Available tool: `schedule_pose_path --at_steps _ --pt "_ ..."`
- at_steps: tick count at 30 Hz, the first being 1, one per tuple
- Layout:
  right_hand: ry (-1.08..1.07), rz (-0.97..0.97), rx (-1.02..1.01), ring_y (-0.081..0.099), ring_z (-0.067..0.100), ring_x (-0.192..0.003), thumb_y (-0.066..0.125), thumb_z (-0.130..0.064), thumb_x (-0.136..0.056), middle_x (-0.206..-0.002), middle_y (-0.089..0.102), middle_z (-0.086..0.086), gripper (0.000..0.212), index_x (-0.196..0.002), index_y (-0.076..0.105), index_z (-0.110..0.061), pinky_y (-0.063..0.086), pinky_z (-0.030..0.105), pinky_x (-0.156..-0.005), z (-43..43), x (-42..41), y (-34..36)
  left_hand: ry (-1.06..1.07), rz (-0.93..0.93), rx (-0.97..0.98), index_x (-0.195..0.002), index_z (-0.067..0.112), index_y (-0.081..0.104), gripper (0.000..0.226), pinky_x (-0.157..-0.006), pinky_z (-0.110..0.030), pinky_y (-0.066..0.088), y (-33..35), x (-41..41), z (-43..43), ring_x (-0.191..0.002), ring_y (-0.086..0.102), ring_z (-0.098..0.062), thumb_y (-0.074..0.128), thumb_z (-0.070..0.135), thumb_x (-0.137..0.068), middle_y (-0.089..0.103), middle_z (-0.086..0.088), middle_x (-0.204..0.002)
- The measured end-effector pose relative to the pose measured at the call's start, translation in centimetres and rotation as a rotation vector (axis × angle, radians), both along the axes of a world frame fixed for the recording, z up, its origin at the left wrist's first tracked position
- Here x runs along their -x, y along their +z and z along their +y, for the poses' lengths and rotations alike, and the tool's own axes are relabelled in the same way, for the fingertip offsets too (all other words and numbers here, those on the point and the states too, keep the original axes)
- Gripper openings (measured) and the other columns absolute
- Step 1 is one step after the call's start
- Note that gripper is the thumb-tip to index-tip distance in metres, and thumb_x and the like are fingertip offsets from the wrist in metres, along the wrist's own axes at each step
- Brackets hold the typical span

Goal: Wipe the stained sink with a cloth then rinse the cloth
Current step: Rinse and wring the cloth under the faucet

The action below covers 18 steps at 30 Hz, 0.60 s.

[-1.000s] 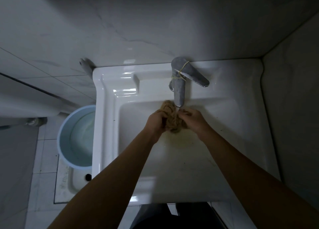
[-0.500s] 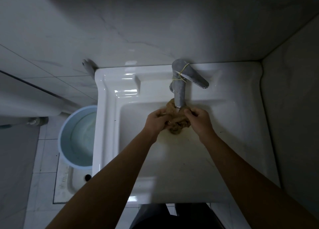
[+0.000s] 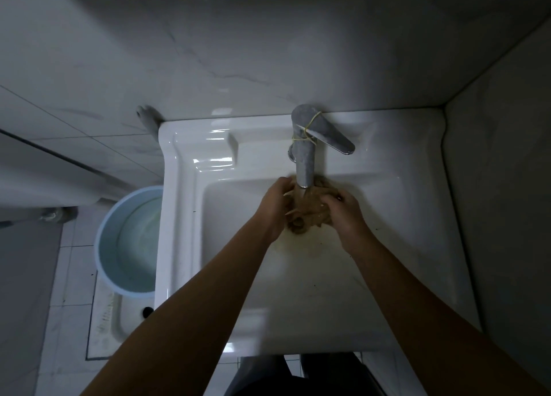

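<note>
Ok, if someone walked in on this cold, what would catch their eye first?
Probably the two hands, left hand and right hand, bunching a brown cloth directly under the faucet at the back of the white sink. Next, the brownish stain on the basin just below the cloth. Then the blue bucket on the floor left of the sink.
</note>
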State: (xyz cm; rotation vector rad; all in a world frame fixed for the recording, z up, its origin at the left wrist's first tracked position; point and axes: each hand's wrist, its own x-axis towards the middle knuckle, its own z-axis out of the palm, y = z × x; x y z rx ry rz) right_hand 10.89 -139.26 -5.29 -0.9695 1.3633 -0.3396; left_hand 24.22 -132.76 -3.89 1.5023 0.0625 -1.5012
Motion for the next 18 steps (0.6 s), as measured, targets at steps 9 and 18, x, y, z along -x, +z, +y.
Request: schedule_pose_path --at_steps 9,18 --pt "0.145 0.032 0.047 0.069 0.025 -0.101 0.068 -0.011 -0.085 -0.106 0.072 0.003 0.025 -0.105 0.068 -0.026 0.059 0.045 -0.088 -0.1 2.6 0.0 -0.153 -0.177 0.043 -0.136 0.005 0.058 0.034 -0.081 -0.035 0.060 0.9 1.9 -3.3 -0.093 0.068 -0.022 0.046 0.019 -0.106 0.066 -0.007 -0.118" --pt "0.263 0.024 0.277 0.058 0.015 -0.070 0.068 -0.011 -0.086 -0.078 0.064 0.014 0.015 -0.083 0.057 -0.001 0.048 0.033 -0.066 1.3 0.3 0.0 -0.161 -0.324 -0.088 -0.097 0.012 0.070 0.005 -0.082 -0.042 0.062 -0.5 -0.5 1.4 -0.077 0.069 -0.022 0.066 0.011 -0.095 0.074 -0.014 -0.097"
